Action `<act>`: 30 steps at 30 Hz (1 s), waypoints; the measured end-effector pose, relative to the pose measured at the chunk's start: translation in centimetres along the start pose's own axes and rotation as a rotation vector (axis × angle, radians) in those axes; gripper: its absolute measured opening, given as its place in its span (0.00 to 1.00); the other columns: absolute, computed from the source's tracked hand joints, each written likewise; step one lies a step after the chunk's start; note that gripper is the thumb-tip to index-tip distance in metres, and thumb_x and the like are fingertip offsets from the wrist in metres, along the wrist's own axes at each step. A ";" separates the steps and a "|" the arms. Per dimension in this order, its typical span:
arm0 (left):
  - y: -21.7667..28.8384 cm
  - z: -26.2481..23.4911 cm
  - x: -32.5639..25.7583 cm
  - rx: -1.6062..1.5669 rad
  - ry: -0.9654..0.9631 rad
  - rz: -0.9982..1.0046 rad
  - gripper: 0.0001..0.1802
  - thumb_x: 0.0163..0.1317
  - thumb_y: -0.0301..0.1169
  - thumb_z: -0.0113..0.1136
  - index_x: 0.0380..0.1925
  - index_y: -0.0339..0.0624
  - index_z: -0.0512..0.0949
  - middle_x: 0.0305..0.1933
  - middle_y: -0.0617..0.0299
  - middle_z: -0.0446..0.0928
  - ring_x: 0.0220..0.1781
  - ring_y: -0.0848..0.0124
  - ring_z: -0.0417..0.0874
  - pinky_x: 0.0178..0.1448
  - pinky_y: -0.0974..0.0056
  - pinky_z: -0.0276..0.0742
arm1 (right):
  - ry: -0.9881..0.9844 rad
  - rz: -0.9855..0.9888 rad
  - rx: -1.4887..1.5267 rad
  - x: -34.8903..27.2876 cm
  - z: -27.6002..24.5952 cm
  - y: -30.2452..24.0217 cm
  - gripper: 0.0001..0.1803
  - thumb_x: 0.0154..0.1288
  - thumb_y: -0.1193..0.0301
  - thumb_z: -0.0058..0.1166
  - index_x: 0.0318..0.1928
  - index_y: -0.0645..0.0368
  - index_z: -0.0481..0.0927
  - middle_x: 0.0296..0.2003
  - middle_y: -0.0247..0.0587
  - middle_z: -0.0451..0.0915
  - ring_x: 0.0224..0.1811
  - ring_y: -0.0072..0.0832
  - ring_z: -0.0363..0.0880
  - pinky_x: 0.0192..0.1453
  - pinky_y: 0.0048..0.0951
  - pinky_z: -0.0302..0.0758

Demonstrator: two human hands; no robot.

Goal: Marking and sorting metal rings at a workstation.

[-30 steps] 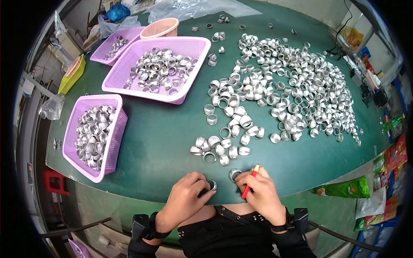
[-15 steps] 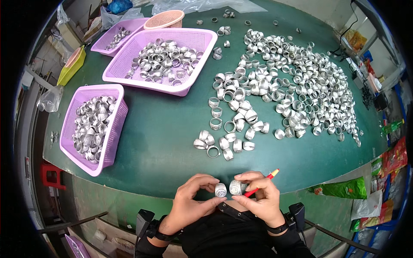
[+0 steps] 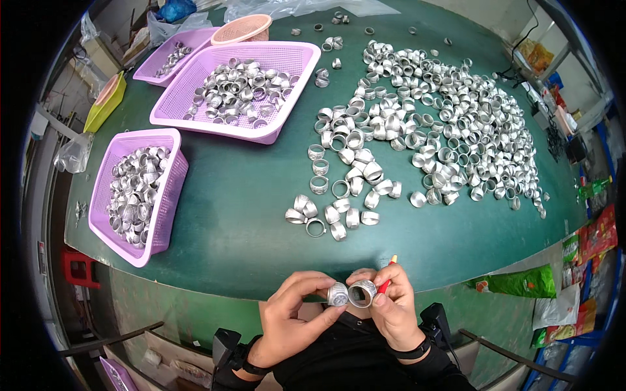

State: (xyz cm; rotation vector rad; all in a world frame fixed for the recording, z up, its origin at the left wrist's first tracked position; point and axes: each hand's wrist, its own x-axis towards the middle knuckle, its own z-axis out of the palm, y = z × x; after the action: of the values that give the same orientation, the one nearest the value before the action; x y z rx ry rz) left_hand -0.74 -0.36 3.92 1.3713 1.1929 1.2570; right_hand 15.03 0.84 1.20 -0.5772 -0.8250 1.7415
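Near the table's front edge, my left hand (image 3: pixel 287 322) pinches a silver ring (image 3: pixel 338 295) between thumb and fingers, its patterned broad face showing. Right beside it, a second silver ring (image 3: pixel 370 287) is gripped by my right hand (image 3: pixel 398 316), its round opening showing. A red pen (image 3: pixel 385 285) with a yellow end is also tucked in the fingers of my right hand, slanting up. The two rings are very close together; I cannot tell whether they touch. Loose rings (image 3: pixel 353 218) lie on the green table (image 3: pixel 241 215) beyond my hands.
A large heap of rings (image 3: pixel 482 130) covers the table's right side. Purple baskets with rings stand on the left: a near one (image 3: pixel 171 208), a larger one (image 3: pixel 261 135) and one behind (image 3: pixel 156 81). A peach basket (image 3: pixel 242 29) sits at the back. Bags (image 3: pixel 521 282) are at the right.
The ring in my right hand has turned, so its opening now shows. The pen has tilted more upright and shifted left. The view has moved slightly.
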 end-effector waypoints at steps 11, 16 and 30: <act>0.7 0.4 0.2 0.323 0.028 0.079 0.19 0.34 0.19 0.68 0.31 0.36 0.75 0.31 0.59 0.69 0.30 0.72 0.70 0.34 0.71 0.68 | 0.134 -0.182 -0.606 0.3 -1.0 -0.8 0.17 0.49 0.78 0.59 0.38 0.61 0.66 0.41 0.50 0.73 0.45 0.32 0.73 0.48 0.29 0.69; -0.3 0.5 0.2 0.423 0.072 0.090 0.18 0.34 0.19 0.66 0.30 0.37 0.75 0.28 0.61 0.69 0.27 0.73 0.69 0.30 0.72 0.67 | 0.188 -0.120 -1.308 2.0 -1.8 -3.4 0.20 0.44 0.75 0.63 0.38 0.63 0.68 0.39 0.45 0.76 0.41 0.35 0.75 0.45 0.29 0.70; -3.4 0.6 -0.7 0.455 0.128 0.007 0.16 0.36 0.19 0.65 0.30 0.36 0.76 0.31 0.56 0.74 0.31 0.63 0.75 0.33 0.65 0.71 | 0.116 -0.070 -0.647 0.8 0.8 1.1 0.08 0.50 0.81 0.55 0.33 0.66 0.73 0.29 0.43 0.76 0.30 0.20 0.74 0.32 0.19 0.71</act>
State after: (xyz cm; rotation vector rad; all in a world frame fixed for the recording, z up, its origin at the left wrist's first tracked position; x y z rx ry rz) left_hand -0.39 -0.63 0.39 1.6356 1.6354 1.1320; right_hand 13.51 1.19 0.86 -1.0494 -1.3154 1.3436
